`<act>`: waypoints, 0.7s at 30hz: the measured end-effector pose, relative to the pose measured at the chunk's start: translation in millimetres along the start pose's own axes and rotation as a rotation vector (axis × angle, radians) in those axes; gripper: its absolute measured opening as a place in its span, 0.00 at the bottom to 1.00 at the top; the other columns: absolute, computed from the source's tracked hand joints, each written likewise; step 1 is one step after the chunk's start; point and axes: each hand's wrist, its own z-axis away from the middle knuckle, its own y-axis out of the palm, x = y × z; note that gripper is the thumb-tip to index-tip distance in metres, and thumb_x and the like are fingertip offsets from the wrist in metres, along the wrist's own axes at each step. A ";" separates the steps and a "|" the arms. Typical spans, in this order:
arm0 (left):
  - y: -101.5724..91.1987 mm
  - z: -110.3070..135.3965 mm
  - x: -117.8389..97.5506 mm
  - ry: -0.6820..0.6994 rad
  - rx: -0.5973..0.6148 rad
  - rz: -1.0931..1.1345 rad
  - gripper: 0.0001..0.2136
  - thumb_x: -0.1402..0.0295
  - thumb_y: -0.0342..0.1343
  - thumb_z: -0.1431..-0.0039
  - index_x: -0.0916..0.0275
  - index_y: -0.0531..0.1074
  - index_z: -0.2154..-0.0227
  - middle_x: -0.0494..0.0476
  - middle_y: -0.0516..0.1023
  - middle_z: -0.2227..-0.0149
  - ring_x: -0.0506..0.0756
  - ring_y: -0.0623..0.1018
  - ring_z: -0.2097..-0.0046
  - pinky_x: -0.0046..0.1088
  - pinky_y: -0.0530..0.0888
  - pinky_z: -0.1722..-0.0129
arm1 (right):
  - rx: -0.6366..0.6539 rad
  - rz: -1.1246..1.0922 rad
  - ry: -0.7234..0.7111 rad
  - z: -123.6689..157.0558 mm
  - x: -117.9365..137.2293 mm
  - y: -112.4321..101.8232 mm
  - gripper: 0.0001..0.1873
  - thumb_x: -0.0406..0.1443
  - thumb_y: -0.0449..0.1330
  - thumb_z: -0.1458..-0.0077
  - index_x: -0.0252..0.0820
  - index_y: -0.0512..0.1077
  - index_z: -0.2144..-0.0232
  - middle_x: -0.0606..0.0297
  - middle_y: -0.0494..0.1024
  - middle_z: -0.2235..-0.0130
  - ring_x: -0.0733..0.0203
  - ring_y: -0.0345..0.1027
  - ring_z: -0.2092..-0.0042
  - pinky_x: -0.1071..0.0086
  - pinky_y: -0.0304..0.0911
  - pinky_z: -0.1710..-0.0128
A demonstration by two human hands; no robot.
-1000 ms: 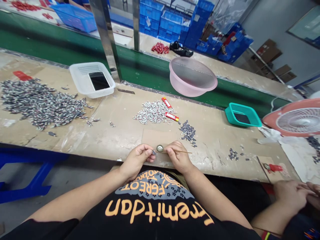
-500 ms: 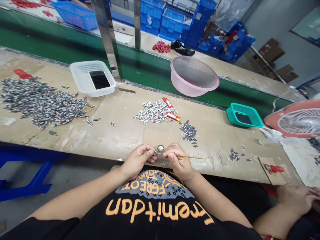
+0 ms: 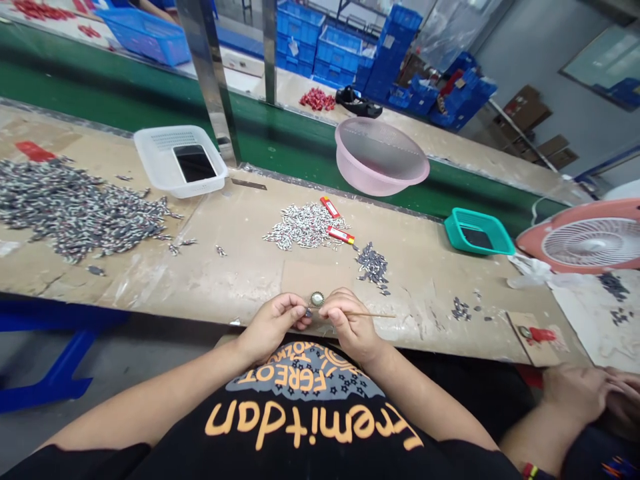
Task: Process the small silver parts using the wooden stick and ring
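Note:
My left hand (image 3: 273, 325) pinches a small dark metal part (image 3: 309, 312) between thumb and fingertips. My right hand (image 3: 350, 324) is shut on a thin wooden stick (image 3: 373, 315), whose end points right, and its tip meets the small part. Just beyond my fingers, a round metal-rimmed piece with a pale centre (image 3: 317, 299) lies on the worn workbench (image 3: 430, 287). A little pile of dark parts (image 3: 373, 265) sits ahead of my right hand. Farther off lie a heap of pale parts (image 3: 305, 225), several red-and-yellow tubes (image 3: 341, 235), and a large grey heap (image 3: 85, 210).
A white plastic tray (image 3: 150, 150) holds a phone (image 3: 194, 163). A pink basin (image 3: 345, 170), a teal tray (image 3: 480, 221) and a fan (image 3: 593, 243) stand beyond. A co-worker's hands (image 3: 585, 393) are at lower right. A green conveyor belt (image 3: 300, 130) runs behind the bench.
The view has shifted slightly left. The stick has slid rightward through my right hand since the oldest frame, while both hands keep their hold near the small part.

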 end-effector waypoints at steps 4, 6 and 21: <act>-0.1 -0.6 0.9 -0.011 -0.026 0.029 0.09 0.63 0.58 0.46 0.64 0.69 0.68 0.52 0.76 0.72 0.49 0.75 0.69 0.25 0.71 0.65 | -0.060 0.047 -0.018 -6.6 -9.6 -15.9 0.11 0.37 0.47 0.37 0.45 0.70 0.63 0.65 0.75 0.70 0.61 0.69 0.65 0.63 0.64 0.61; -0.6 -1.6 2.0 -0.015 -0.031 0.047 0.10 0.63 0.59 0.47 0.64 0.69 0.68 0.52 0.76 0.72 0.49 0.75 0.68 0.25 0.71 0.65 | -0.100 0.253 -0.037 -18.0 -25.1 -29.6 0.10 0.35 0.49 0.38 0.45 0.70 0.61 0.64 0.76 0.67 0.59 0.69 0.63 0.62 0.63 0.58; -9.9 -7.5 5.7 -0.022 0.023 0.014 0.09 0.62 0.58 0.46 0.63 0.69 0.68 0.52 0.76 0.71 0.49 0.76 0.68 0.26 0.72 0.63 | 0.277 1.167 0.315 -105.2 -92.9 -35.7 0.13 0.41 0.54 0.42 0.37 0.73 0.65 0.53 0.75 0.60 0.50 0.65 0.56 0.61 0.56 0.57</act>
